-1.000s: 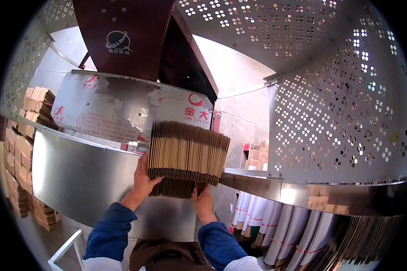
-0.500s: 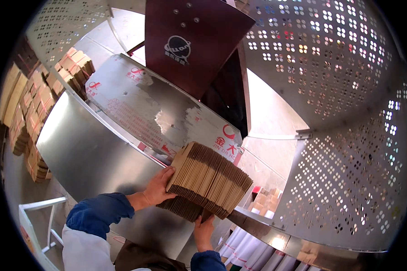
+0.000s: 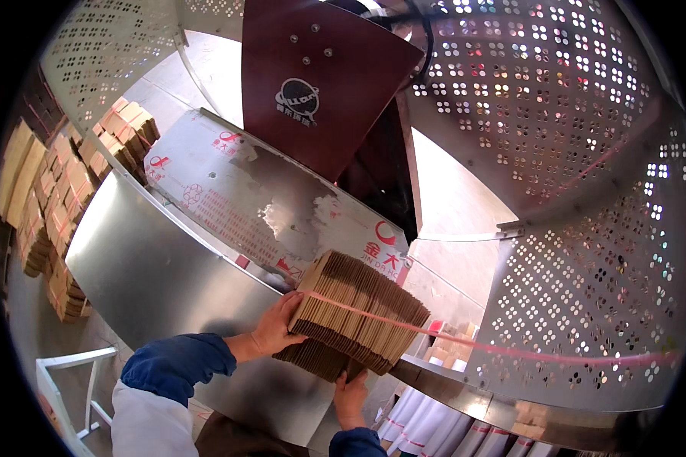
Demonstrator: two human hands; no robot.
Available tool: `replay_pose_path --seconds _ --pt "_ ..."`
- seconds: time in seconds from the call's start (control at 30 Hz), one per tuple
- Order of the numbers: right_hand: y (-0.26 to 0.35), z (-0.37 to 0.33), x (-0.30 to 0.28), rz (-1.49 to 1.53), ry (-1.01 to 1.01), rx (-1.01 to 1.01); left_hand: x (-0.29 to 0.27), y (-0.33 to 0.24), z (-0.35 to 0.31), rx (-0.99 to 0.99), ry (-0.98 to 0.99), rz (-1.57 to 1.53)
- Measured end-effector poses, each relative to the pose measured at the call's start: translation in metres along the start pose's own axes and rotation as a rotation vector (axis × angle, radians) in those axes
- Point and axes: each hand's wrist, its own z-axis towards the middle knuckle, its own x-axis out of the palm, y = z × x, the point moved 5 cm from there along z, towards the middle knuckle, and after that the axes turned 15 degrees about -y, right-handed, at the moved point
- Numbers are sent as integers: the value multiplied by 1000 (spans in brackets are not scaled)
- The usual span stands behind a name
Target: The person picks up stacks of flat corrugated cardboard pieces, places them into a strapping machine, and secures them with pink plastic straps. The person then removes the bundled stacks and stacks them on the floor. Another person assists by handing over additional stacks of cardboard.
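A thick stack of folded brown cardboard [image 3: 370, 308] rests on the near edge of the metal machine top, its many folded edges facing up and toward me. My left hand [image 3: 277, 326] grips the stack's left end, thumb on top and fingers against the side. At the near lower side, my right hand [image 3: 350, 394] holds the stack from below; some of its fingers are hidden by the cardboard. A thin pink strap [image 3: 362, 311] lies across the stack from its left end and runs off to the right past the perforated guard.
Beyond the stack are a metal plate with torn printed film [image 3: 229, 179] and a dark red panel [image 3: 324, 84]. Perforated metal guards [image 3: 545, 107] curve around the right. Tied cardboard bundles [image 3: 65, 190] are piled at left, near a white frame [image 3: 76, 362]. White rolls [image 3: 427, 423] lie lower right.
The pink strap now crosses the stack and stretches right, where none showed before. A dark curved arm has appeared beside the red panel. My hands keep their hold on the stack.
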Motion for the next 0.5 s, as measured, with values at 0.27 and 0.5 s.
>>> replay_pose_path --seconds 0.27,0.5 --pt "4 -2 0 79 -96 -105 4 3 -2 -3 12 2" --pt "0 -3 3 48 -66 -78 6 15 -4 -102 61 -48"
